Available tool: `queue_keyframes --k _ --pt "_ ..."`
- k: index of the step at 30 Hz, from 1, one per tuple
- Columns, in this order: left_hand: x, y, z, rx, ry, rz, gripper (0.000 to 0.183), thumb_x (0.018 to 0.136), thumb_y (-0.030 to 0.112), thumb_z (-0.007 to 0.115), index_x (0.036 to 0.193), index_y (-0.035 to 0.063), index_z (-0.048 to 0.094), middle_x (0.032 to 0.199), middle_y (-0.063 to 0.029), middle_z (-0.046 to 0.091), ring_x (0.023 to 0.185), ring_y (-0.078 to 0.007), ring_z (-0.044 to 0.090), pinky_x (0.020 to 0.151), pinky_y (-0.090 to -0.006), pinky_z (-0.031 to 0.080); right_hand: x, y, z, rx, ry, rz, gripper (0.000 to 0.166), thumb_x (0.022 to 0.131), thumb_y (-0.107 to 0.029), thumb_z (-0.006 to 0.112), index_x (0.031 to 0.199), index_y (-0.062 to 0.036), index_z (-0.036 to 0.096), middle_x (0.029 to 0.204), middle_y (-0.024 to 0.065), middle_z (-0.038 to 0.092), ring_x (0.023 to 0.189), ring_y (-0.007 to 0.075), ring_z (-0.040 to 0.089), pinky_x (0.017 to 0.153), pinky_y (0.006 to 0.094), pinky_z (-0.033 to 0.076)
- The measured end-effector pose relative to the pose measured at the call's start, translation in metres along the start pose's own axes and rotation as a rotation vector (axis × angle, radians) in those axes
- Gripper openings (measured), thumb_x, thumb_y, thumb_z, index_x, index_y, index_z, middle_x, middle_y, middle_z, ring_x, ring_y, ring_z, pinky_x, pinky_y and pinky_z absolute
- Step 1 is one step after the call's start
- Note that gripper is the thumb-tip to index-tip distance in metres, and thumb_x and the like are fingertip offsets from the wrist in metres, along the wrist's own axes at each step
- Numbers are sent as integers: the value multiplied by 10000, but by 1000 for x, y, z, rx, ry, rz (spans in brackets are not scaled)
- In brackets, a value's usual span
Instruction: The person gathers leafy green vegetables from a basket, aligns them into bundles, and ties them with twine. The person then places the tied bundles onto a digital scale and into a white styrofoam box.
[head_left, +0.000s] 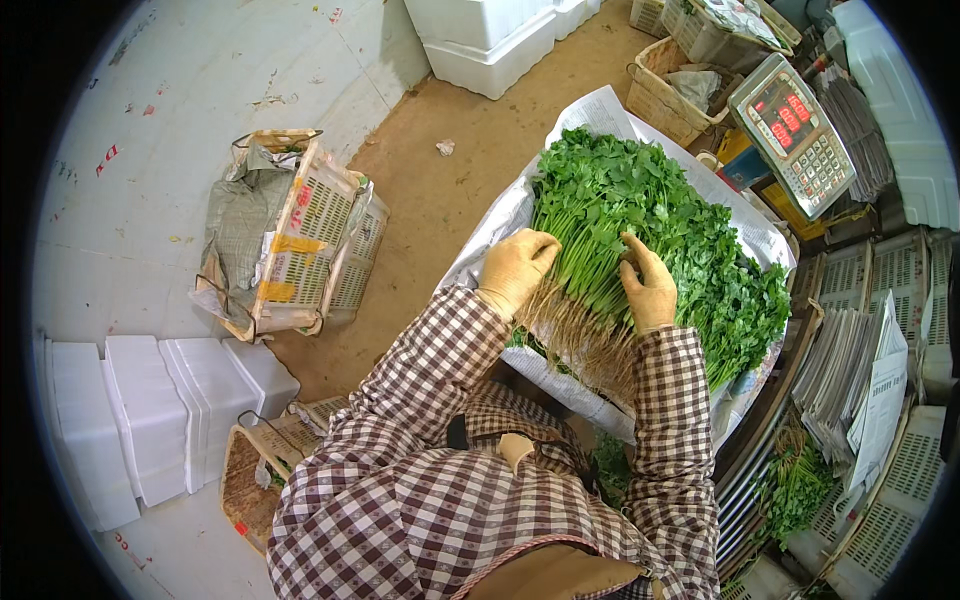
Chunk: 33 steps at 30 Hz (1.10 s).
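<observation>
A broad layer of leafy green herbs with long stems and brown roots, likely celery or coriander (622, 187), lies on printed paper (592, 112) that lines a container in front of me. My left hand (521, 270), in a tan glove, is at the left edge of the stems, fingertips drawn together; whether a stem is between them cannot be told. Over the stems nearer the middle is my right hand (649, 281), also gloved, with thumb and fingers apart and nothing seen held. The roots point towards my body, between my forearms.
A digital scale's lit display panel (795, 135) stands at the upper right. Newspaper stacks (836, 375) and a bunch of greens (799, 480) lie on the right beside plastic crates (885, 517). Further crates (300, 240) stand at left, white foam boxes (142, 420) at lower left and others (487, 45) at top.
</observation>
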<state>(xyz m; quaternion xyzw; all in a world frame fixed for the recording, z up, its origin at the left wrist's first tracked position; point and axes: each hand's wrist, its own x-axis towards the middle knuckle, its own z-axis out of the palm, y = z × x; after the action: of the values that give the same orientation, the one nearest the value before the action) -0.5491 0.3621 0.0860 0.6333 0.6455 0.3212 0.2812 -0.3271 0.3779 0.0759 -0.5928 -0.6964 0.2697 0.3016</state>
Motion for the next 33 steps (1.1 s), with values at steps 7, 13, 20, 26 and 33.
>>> queue_keyframes --k 7,13,20,26,33 --pt "5 -3 26 179 -153 7 220 802 202 693 976 72 656 942 -91 647 837 -248 643 748 -334 517 2 -39 4 -333 -14 -201 391 805 -160 679 1186 -178 595 941 72 661 850 234 628 750 365 499" --pt "12 -25 34 137 -187 4 228 758 130 722 968 90 645 913 -61 634 828 -223 643 748 -322 520 6 -30 25 -557 -135 -293 324 804 -180 651 1125 -175 610 956 56 619 872 255 596 748 385 477" --pt "8 -29 27 141 -194 18 179 781 141 700 949 100 654 906 -53 637 825 -211 642 743 -324 515 6 -14 33 -481 -53 -272 186 798 -164 636 982 -181 664 900 28 631 849 250 597 741 384 477" --pt "9 -2 27 71 -148 138 185 844 241 630 934 87 679 921 -92 651 862 -280 628 761 -364 500 6 3 37 -412 80 -296 200 765 -136 640 962 -161 665 924 60 648 833 271 604 723 402 499" --pt "48 -14 43 -40 -352 -191 314 853 329 571 1013 81 678 902 -127 690 814 -259 663 735 -342 510 11 1 33 -315 -44 -199 348 804 -160 595 1151 -137 619 1024 111 654 929 306 601 817 415 502"
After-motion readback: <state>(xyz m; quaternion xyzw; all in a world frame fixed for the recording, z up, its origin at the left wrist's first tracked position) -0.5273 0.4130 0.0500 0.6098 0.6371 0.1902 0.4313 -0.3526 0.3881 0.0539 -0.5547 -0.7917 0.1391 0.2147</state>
